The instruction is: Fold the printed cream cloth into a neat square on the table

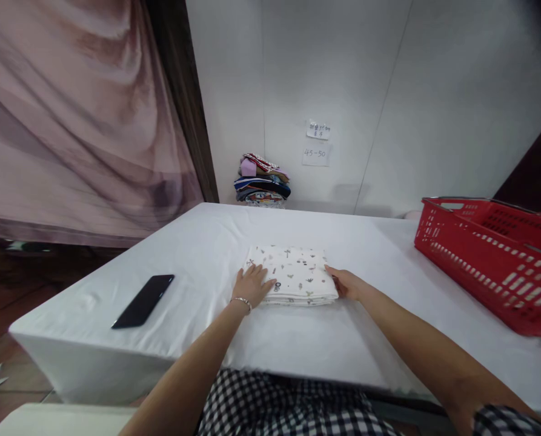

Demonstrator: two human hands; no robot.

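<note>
In front of me a white cloth with small printed figures point(292, 272) lies folded into a flat, layered rectangle. My left hand point(252, 284) rests flat on its near left corner, fingers spread, with a bracelet point(242, 303) at the wrist. At the right edge of the cloth, my right hand point(343, 283) grips the side, thumb on top and the other fingers curled beneath and partly hidden.
A black phone point(143, 301) lies on the white-covered table point(197, 248) to the left. On the right stands a red plastic basket point(483, 254). Behind the table is a stack of folded clothes point(262, 181) against the wall, near two paper notes point(316, 154).
</note>
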